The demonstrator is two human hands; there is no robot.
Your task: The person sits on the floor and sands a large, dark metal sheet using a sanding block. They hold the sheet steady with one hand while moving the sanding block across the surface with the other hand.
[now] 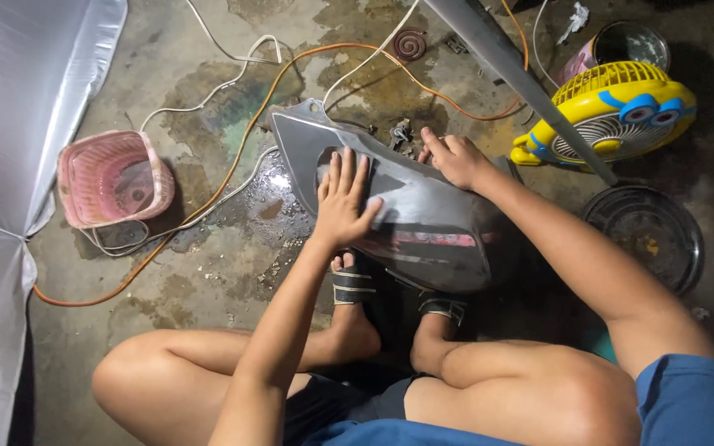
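My left hand (342, 201) lies flat, fingers spread, on the grey fairing panel (406, 211); my right hand (454, 158) grips its far edge. Surface looks dull, still wet, unfinished.

The concrete floor (233, 272) is stained and wet in patches. On it sit a pink basket (113, 177), a yellow fan (613, 111), a dark round dish (646, 235) and a tin (621, 45). An orange cable (233, 161) and white cords (225, 83) snake across it.
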